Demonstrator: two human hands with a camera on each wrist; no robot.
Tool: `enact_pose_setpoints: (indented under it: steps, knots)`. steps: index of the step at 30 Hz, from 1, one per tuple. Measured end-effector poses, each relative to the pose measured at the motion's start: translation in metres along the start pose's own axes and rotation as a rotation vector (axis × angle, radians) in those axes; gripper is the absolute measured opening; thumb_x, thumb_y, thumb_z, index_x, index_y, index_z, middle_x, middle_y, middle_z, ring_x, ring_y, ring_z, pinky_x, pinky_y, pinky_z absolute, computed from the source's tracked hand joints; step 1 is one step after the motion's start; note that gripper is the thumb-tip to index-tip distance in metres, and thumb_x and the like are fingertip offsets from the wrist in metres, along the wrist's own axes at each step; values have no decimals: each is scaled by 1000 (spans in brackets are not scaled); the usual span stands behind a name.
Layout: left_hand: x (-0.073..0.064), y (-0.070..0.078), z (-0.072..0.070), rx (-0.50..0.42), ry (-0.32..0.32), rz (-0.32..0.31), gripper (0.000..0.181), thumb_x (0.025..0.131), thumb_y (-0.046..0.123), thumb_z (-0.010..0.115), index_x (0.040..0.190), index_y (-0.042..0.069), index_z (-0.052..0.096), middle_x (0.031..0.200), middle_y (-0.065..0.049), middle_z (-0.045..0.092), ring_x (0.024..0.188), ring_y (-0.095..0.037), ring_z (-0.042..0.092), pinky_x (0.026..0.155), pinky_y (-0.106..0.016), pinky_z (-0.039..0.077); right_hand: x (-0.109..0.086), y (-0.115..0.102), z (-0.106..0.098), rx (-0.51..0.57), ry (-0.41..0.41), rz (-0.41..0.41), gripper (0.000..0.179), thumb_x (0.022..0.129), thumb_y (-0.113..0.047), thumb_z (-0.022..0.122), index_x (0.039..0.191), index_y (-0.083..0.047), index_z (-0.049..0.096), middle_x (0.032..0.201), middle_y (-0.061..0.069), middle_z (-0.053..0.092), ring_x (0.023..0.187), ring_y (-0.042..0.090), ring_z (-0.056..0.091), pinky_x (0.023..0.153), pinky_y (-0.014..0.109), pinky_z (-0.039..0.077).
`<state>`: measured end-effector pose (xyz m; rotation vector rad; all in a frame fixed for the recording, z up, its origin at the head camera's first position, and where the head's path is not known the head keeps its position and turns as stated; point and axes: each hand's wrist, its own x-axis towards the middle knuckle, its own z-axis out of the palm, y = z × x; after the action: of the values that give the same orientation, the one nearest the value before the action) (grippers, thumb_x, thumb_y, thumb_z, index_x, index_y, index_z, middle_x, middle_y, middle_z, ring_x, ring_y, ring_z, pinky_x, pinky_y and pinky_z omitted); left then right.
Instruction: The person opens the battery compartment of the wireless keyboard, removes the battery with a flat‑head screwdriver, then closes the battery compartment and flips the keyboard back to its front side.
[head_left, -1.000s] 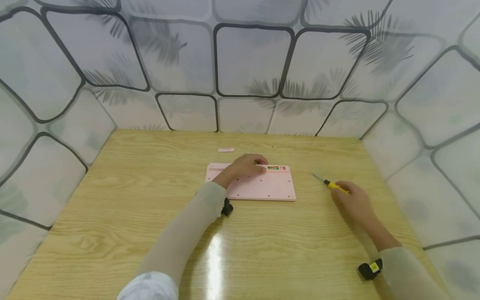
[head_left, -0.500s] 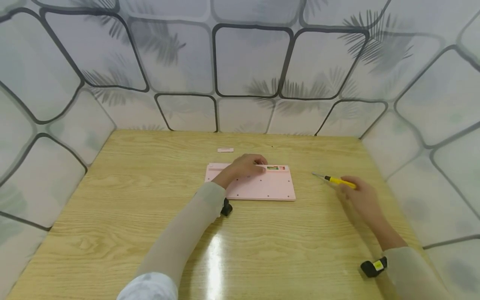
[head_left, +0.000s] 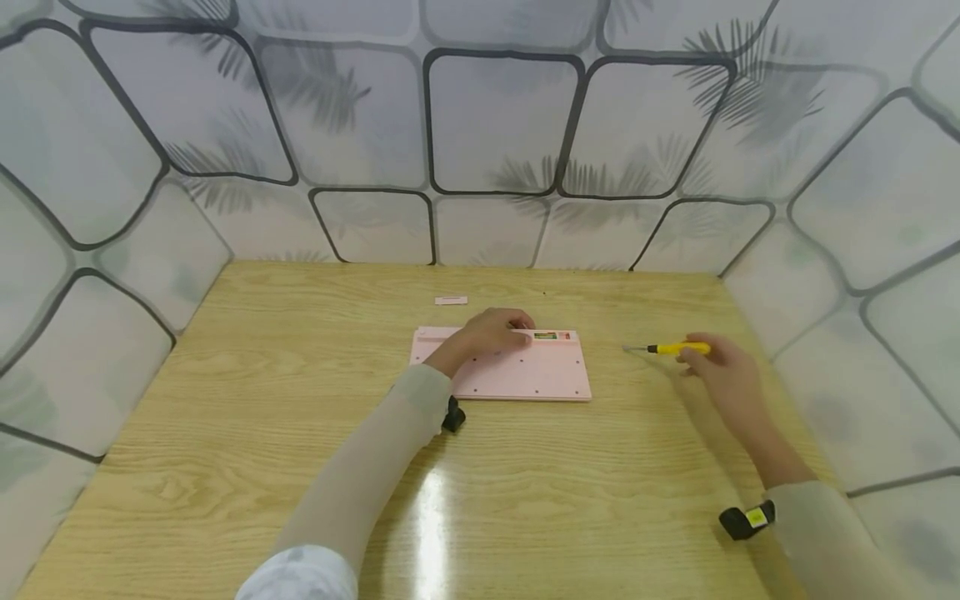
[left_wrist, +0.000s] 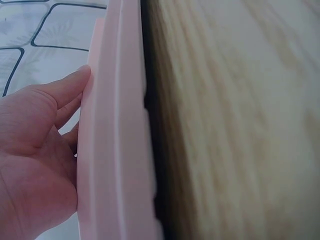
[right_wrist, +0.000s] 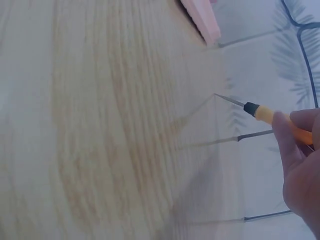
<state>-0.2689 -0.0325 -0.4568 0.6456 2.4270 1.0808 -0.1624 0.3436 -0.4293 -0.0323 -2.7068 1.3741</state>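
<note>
A pink keyboard [head_left: 504, 375] lies underside up on the table, small dark screw holes dotted over it. Along its far edge is an uncovered battery slot [head_left: 551, 336] showing green and red inside. My left hand [head_left: 495, 331] grips that far edge beside the slot; the left wrist view has the thumb [left_wrist: 82, 75] against the pink casing, the other fingers partly hidden behind it. To the right of the keyboard, my right hand [head_left: 723, 375] holds a yellow-handled screwdriver [head_left: 678, 347], its metal shaft pointing left toward the keyboard.
Behind the keyboard lies a small pale pink strip [head_left: 451, 300], like a battery cover. The wood-grain table [head_left: 225, 417] meets patterned walls [head_left: 495, 125] at the back and both sides. A black wrist camera [head_left: 747, 520] hangs at the right sleeve.
My right hand has shifted slightly right and farther from me, and the screwdriver has swung from slanting to nearly level across the view. My left hand and the keyboard stay put.
</note>
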Motion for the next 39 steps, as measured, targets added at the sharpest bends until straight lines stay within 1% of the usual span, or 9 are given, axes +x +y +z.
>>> enact_pose_setpoints:
  steps: [5, 8, 10, 14, 17, 24, 29, 34, 39]
  knots:
    - [0, 1, -1, 8, -5, 6, 31, 102, 28, 61, 132, 21, 63, 130, -2, 62, 119, -20, 57, 101, -41, 46, 4, -7, 3, -17, 25, -8, 48, 103, -35, 58, 138, -2, 57, 97, -20, 69, 82, 2, 71, 77, 17, 56]
    - [0, 1, -1, 10, -10, 10, 31, 102, 27, 60, 133, 20, 62, 131, -3, 62, 119, -20, 57, 102, -41, 46, 7, -11, 6, 5, 23, -25, 48, 103, -34, 58, 138, -1, 56, 101, -22, 66, 83, 0, 71, 78, 15, 55]
    - [0, 1, -1, 4, -16, 13, 31, 103, 27, 60, 133, 19, 62, 131, -4, 62, 119, -20, 57, 102, -41, 46, 9, -15, 9, 27, 24, -46, 48, 103, -32, 58, 139, -1, 55, 106, -17, 66, 85, 1, 71, 79, 15, 55]
    - [-3, 1, -1, -11, -18, 15, 32, 103, 27, 60, 133, 19, 62, 131, -4, 61, 119, -20, 57, 102, -41, 46, 13, -23, 15, 56, 36, -71, 47, 103, -28, 58, 141, -1, 54, 108, -12, 66, 84, 0, 71, 78, 14, 55]
    - [-4, 2, -2, -19, -17, 14, 31, 103, 27, 59, 133, 19, 62, 131, -3, 61, 119, -20, 57, 102, -41, 46, 17, -31, 19, 108, 40, -76, 45, 103, -24, 59, 141, 1, 53, 103, -16, 65, 84, -2, 70, 77, 13, 55]
    - [-3, 1, -1, -33, -10, 3, 31, 102, 28, 60, 133, 21, 62, 131, -2, 61, 118, -20, 57, 101, -42, 46, 28, -43, 32, 242, 43, -115, 42, 102, -14, 61, 138, 6, 53, 100, -17, 67, 84, 1, 71, 76, 17, 57]
    - [-2, -1, 0, -26, -5, 8, 31, 102, 28, 60, 132, 21, 62, 130, -2, 62, 118, -20, 57, 101, -42, 46, 34, -50, 42, 331, 47, -122, 37, 100, -11, 62, 134, 3, 57, 98, -14, 69, 83, 4, 71, 77, 20, 58]
    - [-1, -3, 1, -13, -14, 4, 31, 103, 28, 60, 133, 22, 62, 132, -2, 61, 120, -19, 56, 102, -42, 46, 40, -55, 52, 391, 20, -139, 36, 100, -9, 63, 133, 2, 58, 98, -9, 69, 83, 4, 71, 78, 19, 57]
    - [-1, -2, 0, 2, -3, 11, 31, 102, 29, 60, 132, 24, 62, 130, -1, 61, 118, -19, 57, 101, -41, 46, 48, -54, 61, 363, -7, -134, 39, 101, -10, 60, 137, 4, 55, 102, -5, 67, 86, 6, 71, 80, 20, 57]
